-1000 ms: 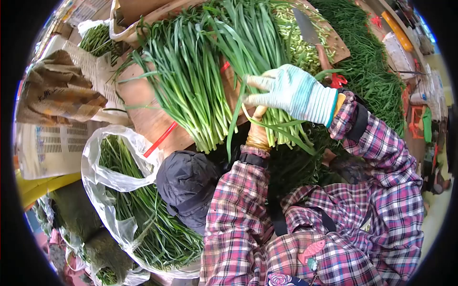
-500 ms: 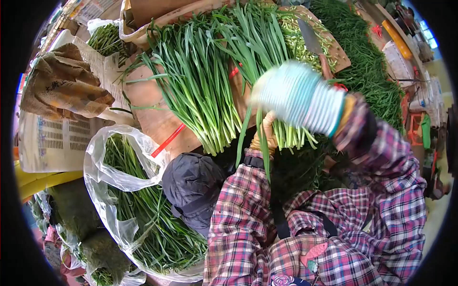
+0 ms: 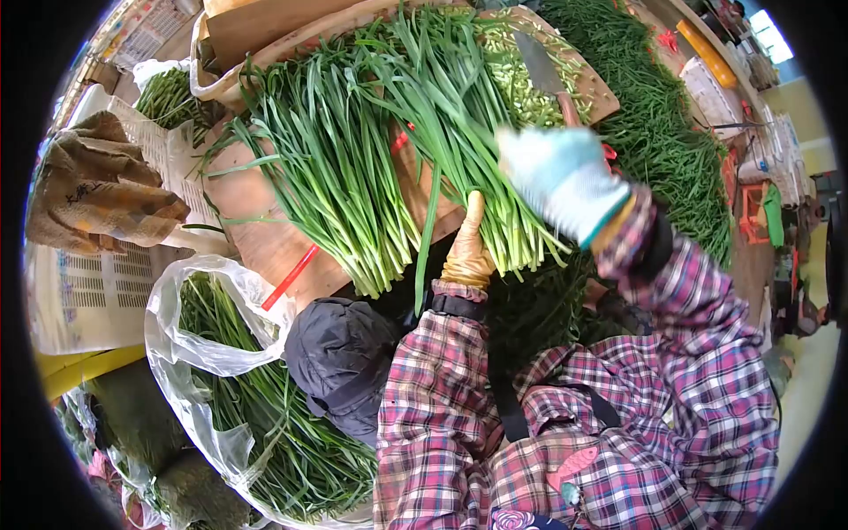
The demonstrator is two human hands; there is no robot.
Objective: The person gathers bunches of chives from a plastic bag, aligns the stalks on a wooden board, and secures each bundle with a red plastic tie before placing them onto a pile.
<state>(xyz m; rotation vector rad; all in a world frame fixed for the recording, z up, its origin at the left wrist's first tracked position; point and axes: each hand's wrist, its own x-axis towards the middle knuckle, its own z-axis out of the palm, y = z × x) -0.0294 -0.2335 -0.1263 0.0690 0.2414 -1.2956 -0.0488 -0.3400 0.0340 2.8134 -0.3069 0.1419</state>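
Note:
My left hand [image 3: 468, 247], in a yellow glove, is round the lower stalks of a bundle of long green leafy vegetables [image 3: 459, 124]. Its thumb lies on top of the stalks and its other fingers are hidden beneath. My right hand [image 3: 565, 181], in a white and teal glove, is at the right side of this bundle; motion blurs its fingers. A second leafy bundle [image 3: 336, 159] lies to the left on the brown board [image 3: 247, 203], with pale stalk ends towards me.
A knife [image 3: 541, 66] lies on the board with chopped pieces at the back. More greens [image 3: 645, 115] spread to the right. At lower left are a plastic bag [image 3: 168, 353] of greens and a dark cap [image 3: 340, 362]. A brown cloth [image 3: 97, 194] hangs over a white crate [image 3: 88, 287].
My right hand has moved right and slightly down, off the stalks it covered before. My left thumb now shows on top of the bundle. The whole view has shifted slightly.

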